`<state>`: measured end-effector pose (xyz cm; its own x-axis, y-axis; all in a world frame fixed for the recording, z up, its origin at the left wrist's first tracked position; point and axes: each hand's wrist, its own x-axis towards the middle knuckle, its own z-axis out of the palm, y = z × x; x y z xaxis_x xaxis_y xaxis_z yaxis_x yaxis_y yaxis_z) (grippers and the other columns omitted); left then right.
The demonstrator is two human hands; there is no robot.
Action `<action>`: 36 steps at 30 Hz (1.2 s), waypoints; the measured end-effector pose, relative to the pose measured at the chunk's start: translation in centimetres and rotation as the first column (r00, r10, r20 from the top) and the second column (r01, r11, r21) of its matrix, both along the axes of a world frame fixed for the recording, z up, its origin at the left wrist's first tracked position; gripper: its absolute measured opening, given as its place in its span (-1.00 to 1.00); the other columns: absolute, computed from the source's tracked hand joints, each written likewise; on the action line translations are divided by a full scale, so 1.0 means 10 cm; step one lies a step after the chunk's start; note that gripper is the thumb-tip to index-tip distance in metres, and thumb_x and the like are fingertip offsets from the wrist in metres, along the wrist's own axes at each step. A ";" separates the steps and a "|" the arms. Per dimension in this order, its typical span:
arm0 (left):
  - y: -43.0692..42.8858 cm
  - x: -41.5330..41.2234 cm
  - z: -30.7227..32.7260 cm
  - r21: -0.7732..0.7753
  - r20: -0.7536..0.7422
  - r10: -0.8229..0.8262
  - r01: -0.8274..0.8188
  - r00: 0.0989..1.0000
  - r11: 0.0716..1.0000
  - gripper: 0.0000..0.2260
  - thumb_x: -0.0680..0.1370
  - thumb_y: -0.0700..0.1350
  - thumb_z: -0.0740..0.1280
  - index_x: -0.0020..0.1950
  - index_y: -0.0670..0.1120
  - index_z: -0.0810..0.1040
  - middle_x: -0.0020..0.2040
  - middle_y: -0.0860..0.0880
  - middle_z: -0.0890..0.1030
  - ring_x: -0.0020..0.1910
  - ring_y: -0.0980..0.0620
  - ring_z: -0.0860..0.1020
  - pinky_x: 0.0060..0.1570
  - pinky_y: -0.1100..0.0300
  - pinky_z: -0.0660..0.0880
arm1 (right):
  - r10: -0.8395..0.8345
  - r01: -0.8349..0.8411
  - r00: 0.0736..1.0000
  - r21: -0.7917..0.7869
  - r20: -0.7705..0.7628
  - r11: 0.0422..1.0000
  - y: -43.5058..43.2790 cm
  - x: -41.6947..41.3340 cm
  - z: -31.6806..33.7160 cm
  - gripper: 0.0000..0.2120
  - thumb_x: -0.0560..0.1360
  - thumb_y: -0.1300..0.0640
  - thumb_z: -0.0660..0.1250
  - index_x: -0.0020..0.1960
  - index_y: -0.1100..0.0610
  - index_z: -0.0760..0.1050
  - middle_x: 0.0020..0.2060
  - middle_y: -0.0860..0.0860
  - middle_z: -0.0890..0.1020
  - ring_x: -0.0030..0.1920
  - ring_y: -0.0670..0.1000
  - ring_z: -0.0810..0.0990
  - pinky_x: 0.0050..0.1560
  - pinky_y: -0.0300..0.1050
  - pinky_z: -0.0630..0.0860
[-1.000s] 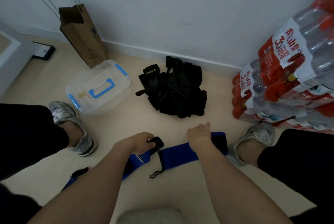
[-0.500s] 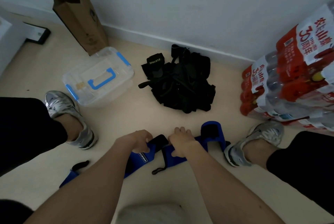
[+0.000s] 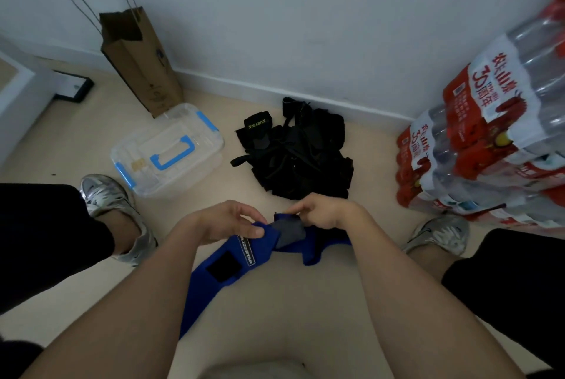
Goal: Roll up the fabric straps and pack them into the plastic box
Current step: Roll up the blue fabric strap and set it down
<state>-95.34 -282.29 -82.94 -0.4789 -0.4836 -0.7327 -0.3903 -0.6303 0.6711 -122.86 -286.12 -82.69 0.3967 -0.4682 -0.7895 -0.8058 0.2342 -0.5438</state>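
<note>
Pinching one blue strap (image 3: 261, 241) at the lower centre of the frame, the left hand (image 3: 227, 222) and right hand (image 3: 324, 213) are curling their fingers (image 3: 253, 230) on it. One closed plastic box (image 3: 166, 149) is lying at middle left, beside one black strap pile (image 3: 296, 158), with one paper bag (image 3: 137, 63) behind.

I see a beige floor (image 3: 290, 305). On it sit a clear box (image 3: 168, 149), a black strap pile (image 3: 299, 161), a paper bag (image 3: 143, 73) and bottle packs (image 3: 477, 146)

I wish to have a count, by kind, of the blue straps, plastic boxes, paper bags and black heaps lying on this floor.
blue strap: 1
clear plastic box: 1
brown paper bag: 1
heap of black straps: 1
Total: 4
</note>
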 end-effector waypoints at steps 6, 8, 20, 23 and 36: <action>-0.15 -0.12 0.29 -0.095 0.144 -0.274 0.289 0.951 0.953 -0.73 0.52 -0.09 0.62 0.17 -0.06 0.68 0.05 -0.12 0.79 0.09 -0.15 0.76 0.13 -0.05 0.70 | 0.029 -0.034 0.997 0.074 0.071 0.997 0.03 0.11 0.28 -0.80 0.68 0.19 0.38 0.19 -0.09 0.64 0.17 0.11 0.75 0.23 0.14 0.69 0.32 0.13 0.60; -0.16 -0.17 0.35 -0.105 0.172 -0.269 0.289 0.948 0.952 -0.65 0.51 -0.11 0.62 0.21 -0.07 0.57 0.05 -0.11 0.79 0.05 -0.16 0.77 0.10 -0.10 0.71 | 0.044 -0.049 0.995 0.052 0.090 0.997 0.05 0.17 0.33 -0.81 0.66 0.20 0.41 0.19 -0.06 0.64 0.16 0.12 0.74 0.20 0.11 0.67 0.35 0.15 0.56; -0.11 -0.10 0.32 -0.178 0.113 -0.155 0.174 0.981 0.968 -0.60 0.53 -0.06 0.60 0.34 0.09 0.64 0.09 -0.05 0.80 0.11 -0.05 0.77 0.17 -0.04 0.69 | -0.191 0.184 0.950 0.051 0.247 0.982 0.13 0.21 0.47 -0.78 0.64 0.29 0.36 0.16 0.05 0.67 0.11 0.11 0.69 0.13 0.08 0.63 0.30 0.09 0.57; -0.12 -0.06 0.34 -0.178 0.107 -0.152 0.169 0.983 0.969 -0.66 0.56 -0.10 0.58 0.32 -0.01 0.65 0.10 -0.09 0.79 0.13 -0.08 0.76 0.23 -0.11 0.68 | -0.253 0.242 0.919 0.073 0.302 0.968 0.14 0.21 0.47 -0.81 0.64 0.30 0.35 0.12 0.05 0.64 0.06 0.12 0.69 0.07 0.10 0.65 0.19 0.07 0.60; -0.10 0.11 0.31 -0.137 0.146 -0.111 0.131 0.983 0.982 -0.65 0.53 -0.04 0.58 0.28 -0.09 0.67 0.10 -0.09 0.79 0.14 -0.04 0.76 0.22 0.00 0.68 | 0.119 -0.116 0.993 -0.175 0.006 0.978 0.18 0.39 0.50 -0.34 0.04 -0.20 0.81 0.06 -0.18 0.63 0.27 -0.08 0.57 0.24 -0.01 0.58 0.25 0.05 0.64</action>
